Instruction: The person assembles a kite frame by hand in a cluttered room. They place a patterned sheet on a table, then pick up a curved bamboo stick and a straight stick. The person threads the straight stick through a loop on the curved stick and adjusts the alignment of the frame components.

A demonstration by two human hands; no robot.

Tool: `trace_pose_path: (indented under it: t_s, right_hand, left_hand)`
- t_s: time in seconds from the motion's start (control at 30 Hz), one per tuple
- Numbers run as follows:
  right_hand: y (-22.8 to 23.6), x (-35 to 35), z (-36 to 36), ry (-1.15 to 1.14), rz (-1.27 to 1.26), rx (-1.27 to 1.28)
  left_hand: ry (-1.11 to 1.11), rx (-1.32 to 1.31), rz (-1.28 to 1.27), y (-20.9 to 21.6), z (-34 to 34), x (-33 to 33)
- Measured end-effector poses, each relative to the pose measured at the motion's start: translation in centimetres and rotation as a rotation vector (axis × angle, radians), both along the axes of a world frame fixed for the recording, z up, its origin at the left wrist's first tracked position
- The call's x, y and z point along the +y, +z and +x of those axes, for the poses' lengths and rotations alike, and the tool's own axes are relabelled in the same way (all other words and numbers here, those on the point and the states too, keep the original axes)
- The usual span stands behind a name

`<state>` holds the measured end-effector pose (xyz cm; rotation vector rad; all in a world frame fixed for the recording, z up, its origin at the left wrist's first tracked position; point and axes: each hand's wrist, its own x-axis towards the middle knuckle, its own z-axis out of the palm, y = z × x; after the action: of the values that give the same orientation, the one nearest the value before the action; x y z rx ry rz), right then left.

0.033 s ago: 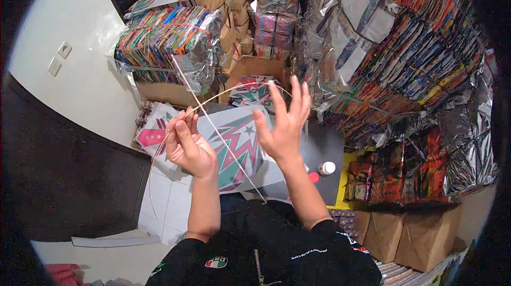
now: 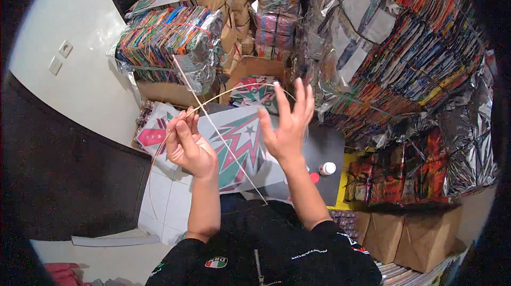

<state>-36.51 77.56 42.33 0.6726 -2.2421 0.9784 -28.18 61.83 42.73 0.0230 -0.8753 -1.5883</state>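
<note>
My left hand (image 2: 192, 146) is closed in a pinch on a thin, pale, bamboo-like strip (image 2: 234, 90), which bows in an arc toward the right and trails down on the left. A straight thin stick (image 2: 226, 145) crosses the strip just right of my left fingertips and slants down to my lap. My right hand (image 2: 289, 126) is open, fingers spread, with a fingertip near the arc; whether it touches cannot be made out. Under both hands lies a pale sheet (image 2: 238, 175) printed with a red, green and grey jagged star design.
A white jar (image 2: 327, 168) and a red cap (image 2: 314, 178) are on the dark surface at right. Behind stand an open carton (image 2: 255, 65) of printed sheets and tall bundles of folded colourful stock (image 2: 420, 62). Brown boxes (image 2: 428, 238) are at lower right; a white wall (image 2: 80, 68) at left.
My right hand has shifted very slightly to the right. My left hand and the crossed strips look nearly the same.
</note>
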Motion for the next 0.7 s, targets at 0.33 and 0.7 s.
trace_pose_path:
  t_s: [0.33, 0.7]
  right_hand:
    - [1.8, -2.3, 1.0, 0.093, 0.015, 0.091]
    - [1.5, -2.8, 1.7, 0.089, -0.002, 0.069]
  left_hand:
    - [0.013, -0.021, -0.03, -0.1, 0.2, 0.1]
    - [0.005, -0.018, -0.04, -0.4, 0.6, -0.5]
